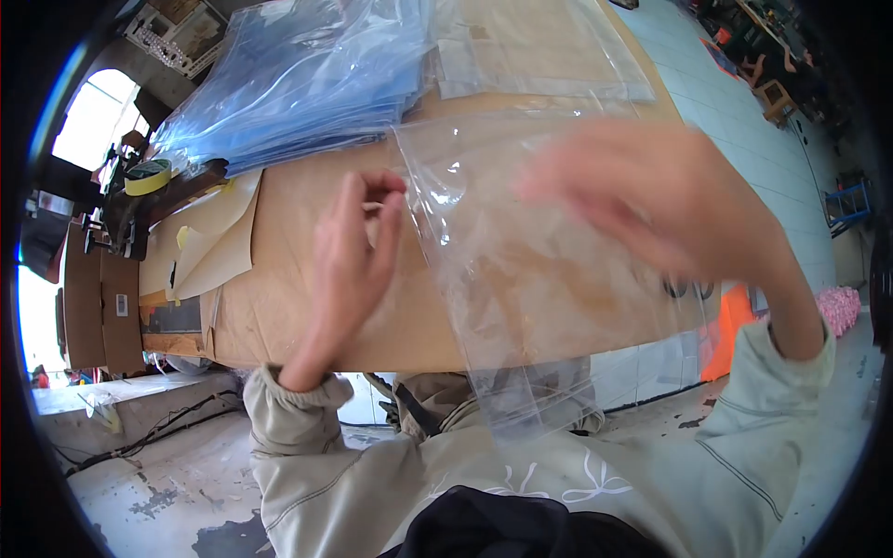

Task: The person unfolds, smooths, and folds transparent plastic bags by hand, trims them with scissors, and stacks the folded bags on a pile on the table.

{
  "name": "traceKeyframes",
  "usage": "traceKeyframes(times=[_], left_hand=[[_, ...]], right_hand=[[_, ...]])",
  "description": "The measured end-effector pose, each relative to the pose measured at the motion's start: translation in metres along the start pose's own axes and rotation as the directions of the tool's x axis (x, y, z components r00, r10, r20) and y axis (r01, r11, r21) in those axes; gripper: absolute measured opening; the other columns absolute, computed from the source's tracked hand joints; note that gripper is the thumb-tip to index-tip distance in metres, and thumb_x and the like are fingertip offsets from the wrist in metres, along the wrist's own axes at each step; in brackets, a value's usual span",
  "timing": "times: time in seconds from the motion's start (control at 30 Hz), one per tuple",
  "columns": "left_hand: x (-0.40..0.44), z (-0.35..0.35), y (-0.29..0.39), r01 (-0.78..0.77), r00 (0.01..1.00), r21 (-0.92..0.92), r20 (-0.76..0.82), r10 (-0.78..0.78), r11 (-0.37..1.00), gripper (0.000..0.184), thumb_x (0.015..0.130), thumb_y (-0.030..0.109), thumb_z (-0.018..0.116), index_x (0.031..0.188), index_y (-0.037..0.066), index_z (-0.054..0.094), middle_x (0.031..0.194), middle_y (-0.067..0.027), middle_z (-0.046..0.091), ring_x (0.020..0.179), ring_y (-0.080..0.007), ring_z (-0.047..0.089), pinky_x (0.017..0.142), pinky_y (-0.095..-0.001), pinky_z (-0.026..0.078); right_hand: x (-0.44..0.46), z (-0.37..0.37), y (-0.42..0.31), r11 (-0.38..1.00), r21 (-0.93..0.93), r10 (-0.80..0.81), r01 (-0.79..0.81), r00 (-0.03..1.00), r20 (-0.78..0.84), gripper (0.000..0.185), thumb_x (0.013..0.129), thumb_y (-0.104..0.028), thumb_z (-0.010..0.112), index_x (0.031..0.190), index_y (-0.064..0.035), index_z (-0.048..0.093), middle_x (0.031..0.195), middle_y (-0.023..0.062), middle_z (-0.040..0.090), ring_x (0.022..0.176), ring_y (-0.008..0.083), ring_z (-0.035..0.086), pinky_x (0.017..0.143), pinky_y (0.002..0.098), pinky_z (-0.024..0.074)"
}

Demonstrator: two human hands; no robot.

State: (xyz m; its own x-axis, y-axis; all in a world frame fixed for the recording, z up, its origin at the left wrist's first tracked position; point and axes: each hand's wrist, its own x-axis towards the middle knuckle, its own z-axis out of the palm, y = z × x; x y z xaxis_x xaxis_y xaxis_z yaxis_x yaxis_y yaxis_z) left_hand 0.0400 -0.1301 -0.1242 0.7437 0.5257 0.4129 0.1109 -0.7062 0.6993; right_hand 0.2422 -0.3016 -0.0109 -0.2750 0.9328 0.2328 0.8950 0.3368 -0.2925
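Note:
A clear plastic bag (502, 270) lies over the front of the brown-covered table, its lower end hanging past the edge toward my lap. My left hand (355, 246) is at the bag's left edge, fingers curled in toward the thumb in a pinch. Whether it grips anything is too small to make out. Above the bag's right side, my right hand (660, 200) is smeared by motion, so its fingers do not show clearly. Dark scissors handles (686, 286) show by the bag's right side, below that hand.
A stack of bluish plastic sheets (307, 84) covers the table's back left. More clear plastic (549, 51) lies at the back right. Yellow tape (149, 177) sits on a dark device at left, near loose brown paper (214, 232). An orange item (730, 330) is at the right edge.

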Motion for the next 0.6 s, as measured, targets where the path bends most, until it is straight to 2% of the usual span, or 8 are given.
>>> traceKeyframes(times=[0.07,0.1,0.13,0.2,0.23,0.33,0.43,0.6], left_hand=[[-0.012,0.012,0.008,0.164,0.982,-0.161,0.119,-0.146,0.973,0.032,0.087,0.003,0.058,0.116,-0.004,0.045,0.104,-0.0186,0.056,0.088,-0.0276,0.063,0.075,-0.0341,0.051],[-0.015,0.016,0.011,0.247,0.961,-0.235,0.185,-0.207,0.940,0.036,0.087,0.002,0.058,0.119,-0.005,0.043,0.112,-0.0208,0.053,0.092,-0.0300,0.062,0.077,-0.0352,0.052],[-0.017,0.020,0.013,0.125,0.981,-0.113,0.166,-0.105,0.986,0.041,0.086,0.002,0.058,0.122,-0.005,0.040,0.117,-0.0226,0.048,0.097,-0.0325,0.059,0.078,-0.0360,0.051],[-0.018,0.023,0.015,-0.128,0.979,0.142,0.177,0.102,0.982,0.050,0.085,0.002,0.060,0.126,-0.007,0.034,0.129,-0.0263,0.037,0.106,-0.0375,0.054,0.082,-0.0377,0.051],[-0.018,0.023,0.013,-0.115,0.966,0.148,0.248,0.075,0.982,0.058,0.083,0.003,0.062,0.129,-0.009,0.029,0.136,-0.0290,0.027,0.114,-0.0424,0.046,0.086,-0.0399,0.050],[-0.016,0.020,0.014,-0.126,0.959,0.184,0.272,0.072,0.975,0.061,0.082,0.005,0.064,0.130,-0.009,0.029,0.136,-0.0298,0.029,0.113,-0.0424,0.046,0.089,-0.0409,0.047],[-0.013,0.018,0.013,-0.094,0.932,0.129,0.361,0.041,0.987,0.064,0.081,0.015,0.068,0.131,-0.006,0.033,0.130,-0.0255,0.040,0.115,-0.0416,0.045,0.095,-0.0439,0.040],[-0.010,0.022,0.013,-0.215,0.899,0.120,0.412,0.149,0.969,0.063,0.078,0.012,0.069,0.129,-0.008,0.035,0.135,-0.0274,0.036,0.110,-0.0412,0.045,0.094,-0.0437,0.040]], right_hand=[[0.045,0.030,0.048,0.956,0.228,-0.143,0.182,0.974,-0.176,0.024,0.085,-0.011,0.059,0.108,-0.0036,0.062,0.102,0.0118,0.066,0.089,0.0277,0.064,0.080,0.0377,0.0497],[0.063,0.040,0.063,0.922,0.341,-0.141,0.184,0.979,-0.145,0.026,0.087,-0.016,0.058,0.110,-0.0040,0.061,0.106,0.0121,0.065,0.093,0.0264,0.063,0.082,0.0379,0.0490],[0.078,0.047,0.074,0.876,0.449,-0.141,0.178,0.983,-0.114,0.028,0.090,-0.021,0.056,0.112,-0.0044,0.061,0.110,0.0124,0.065,0.098,0.0251,0.062,0.084,0.0380,0.0482],[0.098,0.058,0.091,0.860,0.496,-0.170,0.124,0.984,0.049,0.034,0.092,-0.030,0.055,0.117,-0.0070,0.060,0.113,0.0074,0.063,0.101,0.0204,0.058,0.083,0.0346,0.0465],[0.103,0.060,0.095,0.851,0.517,-0.182,0.091,0.975,0.129,0.037,0.093,-0.034,0.054,0.119,-0.0083,0.059,0.115,0.0049,0.062,0.103,0.0180,0.056,0.083,0.0328,0.0457],[0.104,0.051,0.100,0.862,0.506,-0.162,-0.016,0.938,0.307,0.045,0.092,-0.044,0.053,0.118,-0.0095,0.060,0.105,0.0033,0.061,0.087,0.0156,0.053,0.073,0.0305,0.0434],[0.102,0.066,0.105,0.827,0.562,-0.172,-0.004,0.951,0.259,0.044,0.092,-0.045,0.052,0.116,-0.0097,0.062,0.092,0.0014,0.059,0.075,0.0133,0.046,0.066,0.0289,0.0387],[0.096,0.074,0.111,0.732,0.666,-0.134,-0.145,0.927,0.349,0.042,0.093,-0.046,0.051,0.099,-0.0061,0.061,0.082,0.0011,0.055,0.073,0.0116,0.045,0.064,0.0296,0.0374]])
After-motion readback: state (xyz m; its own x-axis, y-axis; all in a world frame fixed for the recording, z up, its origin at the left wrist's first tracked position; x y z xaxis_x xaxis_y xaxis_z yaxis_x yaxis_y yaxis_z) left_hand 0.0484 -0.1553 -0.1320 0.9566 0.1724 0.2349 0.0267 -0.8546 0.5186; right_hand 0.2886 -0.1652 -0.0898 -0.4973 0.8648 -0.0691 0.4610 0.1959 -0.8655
